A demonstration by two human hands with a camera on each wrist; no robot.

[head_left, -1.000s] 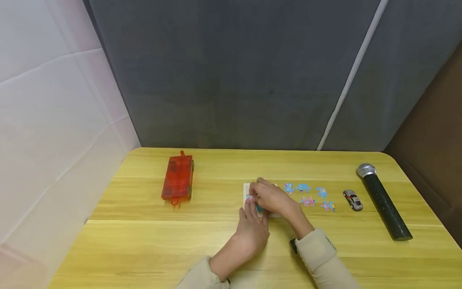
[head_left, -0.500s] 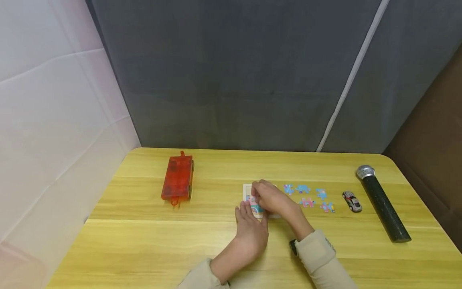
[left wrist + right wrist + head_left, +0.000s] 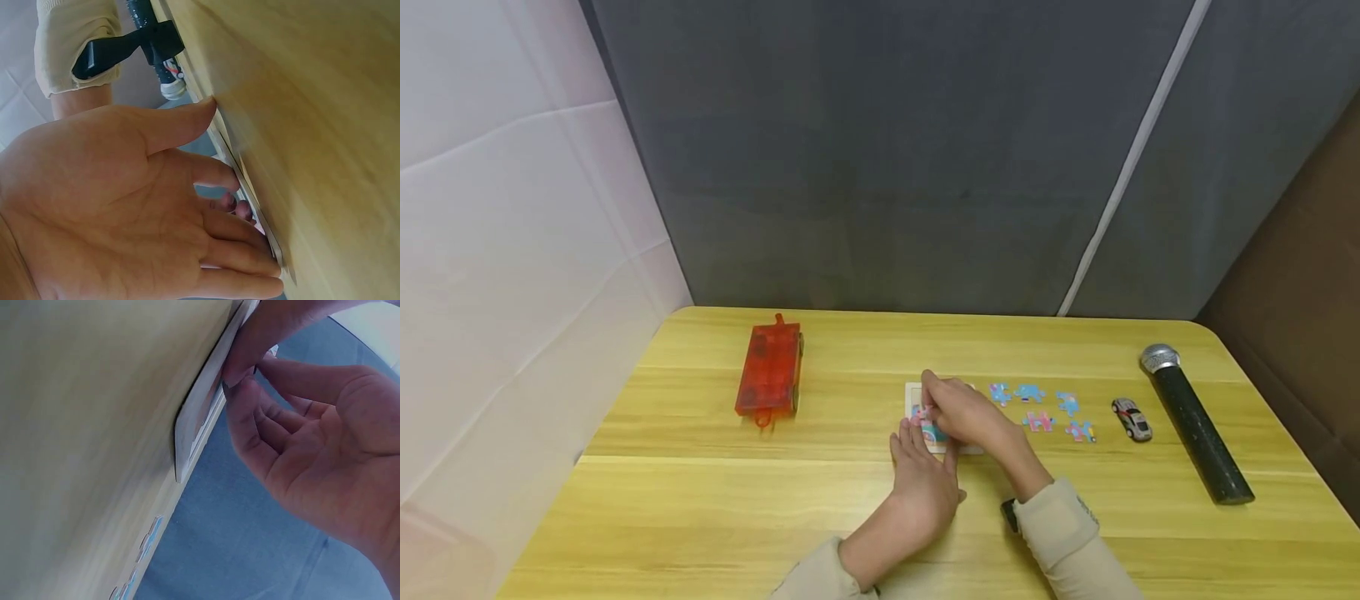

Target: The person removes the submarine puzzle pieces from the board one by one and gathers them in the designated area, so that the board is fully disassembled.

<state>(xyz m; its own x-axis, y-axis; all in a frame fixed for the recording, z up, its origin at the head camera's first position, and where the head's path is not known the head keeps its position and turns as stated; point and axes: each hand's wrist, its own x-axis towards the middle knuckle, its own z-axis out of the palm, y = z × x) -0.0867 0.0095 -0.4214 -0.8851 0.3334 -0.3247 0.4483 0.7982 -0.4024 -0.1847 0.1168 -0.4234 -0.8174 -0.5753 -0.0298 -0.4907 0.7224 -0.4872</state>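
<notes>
A white puzzle tray (image 3: pixel 914 389) is set on the yellow wooden table (image 3: pixel 700 500), mid-table, and is largely covered by both hands. The left hand (image 3: pixel 925 483) is laid flat with straight fingers against the tray's near edge, while the right hand (image 3: pixel 964 414) is curled over the tray from the right, fingertips pressed onto a pink-and-blue puzzle piece (image 3: pixel 919 412). Loose puzzle pieces (image 3: pixel 1041 408) are scattered just right of the tray.

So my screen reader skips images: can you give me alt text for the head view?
Two hands work at a small puzzle board on a yellow wooden table: the left hand touches its near edge, the right hand rests over it. Loose puzzle pieces, a toy car and a microphone lie right, a red case left.
</notes>
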